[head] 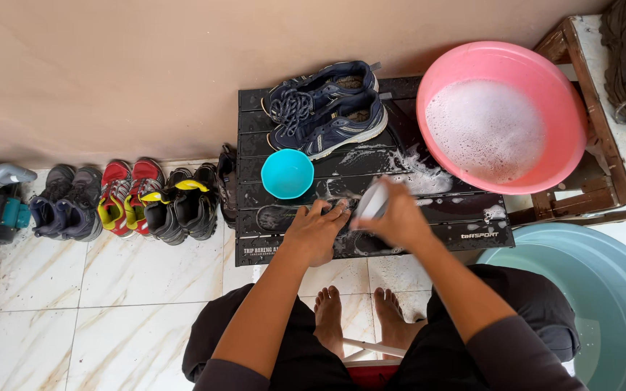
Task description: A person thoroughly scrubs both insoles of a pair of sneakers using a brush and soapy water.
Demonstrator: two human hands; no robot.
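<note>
On the black slatted surface (400, 156) a dark shoe (284, 216) lies pinned under left hand (318, 230) fingers, right hand (398, 215) gripping a blurry brush (372, 203). Suds everywhere; navy pair (327, 108) waits beside the pink basin (566, 108) (floor pairs look untouched).

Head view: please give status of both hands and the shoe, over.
Left hand pins dark shoe on black rack. Right hand grips brush, blurred. Suds around; teal bowl close, not blocking.
</note>
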